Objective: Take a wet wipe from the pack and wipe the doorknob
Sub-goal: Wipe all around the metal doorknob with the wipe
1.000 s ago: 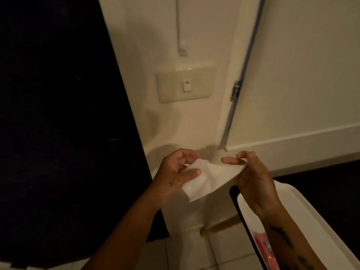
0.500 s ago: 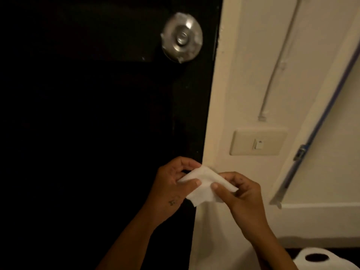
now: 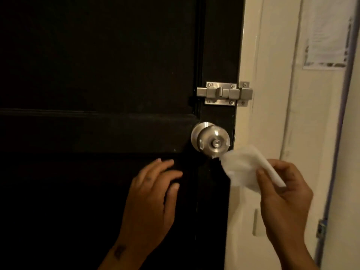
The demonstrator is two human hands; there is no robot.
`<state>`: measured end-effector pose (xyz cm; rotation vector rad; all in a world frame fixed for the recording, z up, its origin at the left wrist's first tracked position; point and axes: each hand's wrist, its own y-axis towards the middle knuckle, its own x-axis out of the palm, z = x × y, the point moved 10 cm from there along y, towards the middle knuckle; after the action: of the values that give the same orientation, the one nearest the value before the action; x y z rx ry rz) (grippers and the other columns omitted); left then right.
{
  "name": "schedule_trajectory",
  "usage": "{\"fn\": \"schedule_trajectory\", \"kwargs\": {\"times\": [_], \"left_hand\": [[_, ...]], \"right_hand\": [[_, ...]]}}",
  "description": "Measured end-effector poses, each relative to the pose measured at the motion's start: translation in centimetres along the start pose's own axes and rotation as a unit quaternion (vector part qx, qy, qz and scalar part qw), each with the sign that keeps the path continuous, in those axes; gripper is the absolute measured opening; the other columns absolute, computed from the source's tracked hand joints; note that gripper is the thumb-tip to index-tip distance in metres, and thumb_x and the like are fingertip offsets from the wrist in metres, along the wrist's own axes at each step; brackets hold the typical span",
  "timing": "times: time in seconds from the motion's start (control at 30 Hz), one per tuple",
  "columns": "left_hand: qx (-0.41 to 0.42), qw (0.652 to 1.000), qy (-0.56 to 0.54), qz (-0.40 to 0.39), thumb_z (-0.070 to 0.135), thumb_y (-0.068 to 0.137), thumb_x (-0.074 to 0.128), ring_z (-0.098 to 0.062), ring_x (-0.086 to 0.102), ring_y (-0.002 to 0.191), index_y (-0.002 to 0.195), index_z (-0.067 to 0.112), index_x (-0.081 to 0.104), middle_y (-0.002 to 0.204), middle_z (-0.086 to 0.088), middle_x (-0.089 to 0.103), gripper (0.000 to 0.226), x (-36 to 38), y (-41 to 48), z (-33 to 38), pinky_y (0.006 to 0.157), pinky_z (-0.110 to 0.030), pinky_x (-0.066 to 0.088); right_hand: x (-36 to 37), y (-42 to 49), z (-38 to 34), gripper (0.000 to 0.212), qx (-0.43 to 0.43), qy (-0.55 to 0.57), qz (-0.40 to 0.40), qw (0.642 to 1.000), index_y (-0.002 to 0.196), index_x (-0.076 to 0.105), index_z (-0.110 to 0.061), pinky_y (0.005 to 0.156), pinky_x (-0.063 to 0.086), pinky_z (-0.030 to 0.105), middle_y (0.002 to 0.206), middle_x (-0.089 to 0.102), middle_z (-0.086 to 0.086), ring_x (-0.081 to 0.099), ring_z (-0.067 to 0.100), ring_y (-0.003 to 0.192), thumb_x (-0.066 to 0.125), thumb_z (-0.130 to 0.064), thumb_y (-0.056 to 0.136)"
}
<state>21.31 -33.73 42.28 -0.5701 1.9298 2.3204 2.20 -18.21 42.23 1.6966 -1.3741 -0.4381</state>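
Observation:
A round silver doorknob point(image 3: 211, 140) sits near the right edge of a black door point(image 3: 97, 75). My right hand point(image 3: 286, 197) holds a white wet wipe point(image 3: 243, 166), whose upper corner reaches just below and to the right of the knob. Whether the wipe touches the knob I cannot tell. My left hand point(image 3: 152, 197) is lower left of the knob, fingers spread, close to or resting on the door and holding nothing. The wipe pack is out of view.
A steel slide bolt point(image 3: 224, 93) bridges the door and the cream frame point(image 3: 249, 55) above the knob. A paper sheet point(image 3: 327, 36) hangs on the wall at the upper right. A light switch plate point(image 3: 257, 223) shows partly behind my right hand.
The view rose, bringing the knob to the middle. My left hand let go of the wipe and moved toward the door. My right hand carried the wipe up toward the knob.

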Motion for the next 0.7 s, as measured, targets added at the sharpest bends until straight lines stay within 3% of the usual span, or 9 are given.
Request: {"fn": "schedule_trajectory", "kwargs": {"times": [0.13, 0.27, 0.43, 0.57, 0.7], "left_hand": [[0.053, 0.989, 0.123, 0.055, 0.024, 0.086, 0.043, -0.031, 0.037, 0.131, 0.113, 0.014, 0.062, 0.133, -0.012, 0.053, 0.035, -0.9, 4.5, -0.3, 0.102, -0.049, 0.027], [0.054, 0.968, 0.241, 0.035, 0.036, 0.085, 0.049, -0.035, 0.020, 0.134, 0.134, 0.016, 0.044, 0.146, -0.012, 0.029, 0.053, 0.9, 7.4, -2.3, 0.099, -0.060, 0.014], [0.065, 0.948, 0.304, 0.061, 0.045, 0.087, 0.031, -0.032, 0.019, 0.136, 0.140, 0.024, 0.027, 0.150, -0.006, 0.027, 0.058, 2.2, 7.4, -3.4, 0.101, -0.060, 0.011], [0.068, 0.945, 0.306, 0.092, 0.045, 0.089, 0.029, -0.031, 0.019, 0.136, 0.142, 0.026, 0.023, 0.148, -0.004, 0.023, 0.056, 2.2, 7.2, -3.6, 0.105, -0.056, 0.012], [0.071, 0.945, 0.300, 0.111, 0.044, 0.090, 0.031, -0.030, 0.022, 0.136, 0.142, 0.025, 0.026, 0.149, -0.006, 0.033, 0.056, 2.0, 7.1, -3.4, 0.107, -0.054, 0.014]], "right_hand": [[2.6, 2.2, -3.6, 0.031, -0.062, -0.018, -0.008, 0.998, 0.102, 0.059, -0.022, 0.079, 0.047, 0.009, 0.096, 0.060, -0.021, 0.057, -0.008, 0.091, 0.052, 0.004, 0.087], [5.4, 1.7, -5.4, 0.028, -0.086, 0.010, -0.055, 0.995, 0.111, 0.059, -0.017, 0.085, 0.044, 0.008, 0.107, 0.062, -0.014, 0.056, -0.007, 0.102, 0.050, -0.010, 0.086], [6.9, -0.3, -5.4, 0.037, -0.102, 0.010, -0.054, 0.993, 0.124, 0.052, -0.013, 0.098, 0.041, 0.018, 0.122, 0.058, -0.008, 0.051, 0.001, 0.117, 0.046, -0.017, 0.088], [8.5, -1.7, -6.3, 0.043, -0.185, -0.077, -0.081, 0.976, 0.130, 0.044, -0.007, 0.108, 0.031, 0.028, 0.137, 0.047, 0.008, 0.037, 0.014, 0.132, 0.037, -0.018, 0.089], [9.4, -1.3, -5.7, 0.045, -0.196, -0.120, -0.112, 0.967, 0.132, 0.041, -0.007, 0.111, 0.024, 0.034, 0.142, 0.039, 0.005, 0.028, 0.017, 0.136, 0.034, -0.022, 0.090]]}}
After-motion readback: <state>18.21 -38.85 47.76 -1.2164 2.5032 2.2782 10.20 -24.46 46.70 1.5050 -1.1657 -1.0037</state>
